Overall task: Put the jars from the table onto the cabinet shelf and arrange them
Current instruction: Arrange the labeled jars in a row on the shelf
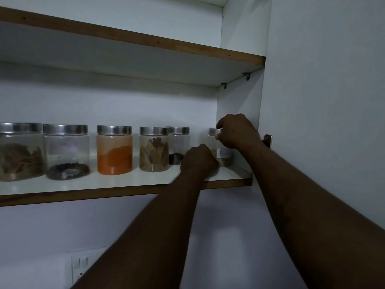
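Note:
A row of clear jars with metal lids stands on the white cabinet shelf (104, 185). At the right end a small labelled jar (224, 154) sits near the cabinet's side wall. My right hand (237, 131) grips its metal lid from above. My left hand (199, 159) wraps round the jar's lower body from the left and hides part of it. To the left stand a dark-spice jar (178, 140), a bark-stick jar (153, 150), an orange-powder jar (114, 151), a jar with dark seeds (66, 152) and a big jar of brown pieces (20, 152).
An upper shelf (145, 41) with a wooden edge hangs above the jars. The open cabinet door (325, 101) stands at the right, with a hinge (268, 140) beside my right wrist. A wall switch plate (80, 265) sits below the shelf at the lower left.

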The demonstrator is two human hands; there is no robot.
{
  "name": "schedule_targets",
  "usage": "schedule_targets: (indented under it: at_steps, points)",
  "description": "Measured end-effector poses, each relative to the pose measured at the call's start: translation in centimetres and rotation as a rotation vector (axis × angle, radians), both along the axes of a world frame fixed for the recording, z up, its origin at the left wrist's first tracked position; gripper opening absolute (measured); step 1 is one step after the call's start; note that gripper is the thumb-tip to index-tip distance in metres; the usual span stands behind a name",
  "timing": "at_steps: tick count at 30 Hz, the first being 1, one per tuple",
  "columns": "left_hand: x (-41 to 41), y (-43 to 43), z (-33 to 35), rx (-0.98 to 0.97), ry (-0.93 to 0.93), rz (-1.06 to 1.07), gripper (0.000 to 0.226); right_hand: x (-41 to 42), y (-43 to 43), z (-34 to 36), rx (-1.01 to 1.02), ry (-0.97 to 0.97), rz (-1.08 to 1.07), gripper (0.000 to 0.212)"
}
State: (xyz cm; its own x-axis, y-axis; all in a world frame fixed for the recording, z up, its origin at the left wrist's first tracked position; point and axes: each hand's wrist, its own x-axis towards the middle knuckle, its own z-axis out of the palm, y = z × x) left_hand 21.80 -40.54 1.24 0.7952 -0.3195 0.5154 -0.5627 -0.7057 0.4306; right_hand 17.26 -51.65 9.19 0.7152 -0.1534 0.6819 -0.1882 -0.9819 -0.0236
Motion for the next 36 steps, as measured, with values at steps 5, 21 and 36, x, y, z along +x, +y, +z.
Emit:
schedule_targets:
  at_steps: [5,21,36]
  points:
    - [-0.4,0.4,0.1,-0.025,0.02,-0.01,0.045,-0.4,0.1,0.2,0.02,-0.001,0.008,0.023]
    - [-1.4,5.8,0.3,-0.03,0.003,0.055,0.043,-1.6,0.9,0.5,0.123,-0.029,0.052,0.039]
    - [-4.9,7.1,0.5,-0.185,-0.164,0.246,0.016,1.3,6.4,1.7,0.035,0.087,0.395,0.069]
